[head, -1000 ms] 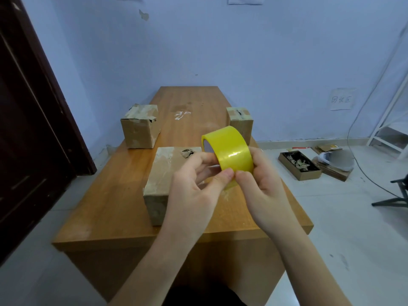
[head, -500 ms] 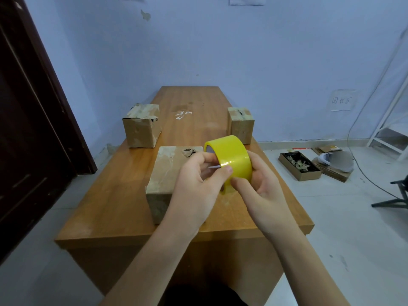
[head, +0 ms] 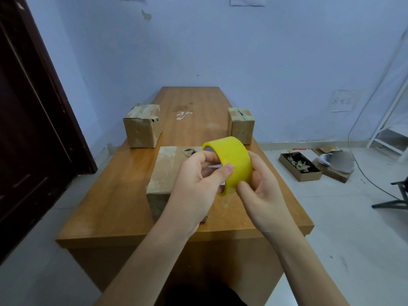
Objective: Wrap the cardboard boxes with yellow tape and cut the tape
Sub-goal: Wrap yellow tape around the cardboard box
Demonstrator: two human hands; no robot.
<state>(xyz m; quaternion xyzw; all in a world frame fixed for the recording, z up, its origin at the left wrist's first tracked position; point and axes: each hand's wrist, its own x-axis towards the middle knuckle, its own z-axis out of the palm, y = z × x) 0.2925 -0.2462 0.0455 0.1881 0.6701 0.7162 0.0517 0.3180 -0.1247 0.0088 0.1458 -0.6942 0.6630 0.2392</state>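
Tape roll (head: 231,161) (gripped by both hands) — bore pointing up-left.

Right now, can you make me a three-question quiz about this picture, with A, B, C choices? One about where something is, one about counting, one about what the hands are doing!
1. Where is the nearest cardboard box?
A. On the floor
B. On the wooden table, behind the left hand
C. On the white shelf

2. How many closed cardboard boxes stand on the table?
A. One
B. Five
C. Three

3. What is happening with the yellow tape roll?
A. Both hands hold it in the air
B. It lies flat on the table
C. It sits on the floor

Answers:
1 B: the box sits on the tabletop, partly hidden by the left hand.
2 C: the near one, the far-left box and the far-right box.
3 A: left hand and right hand grip the roll.
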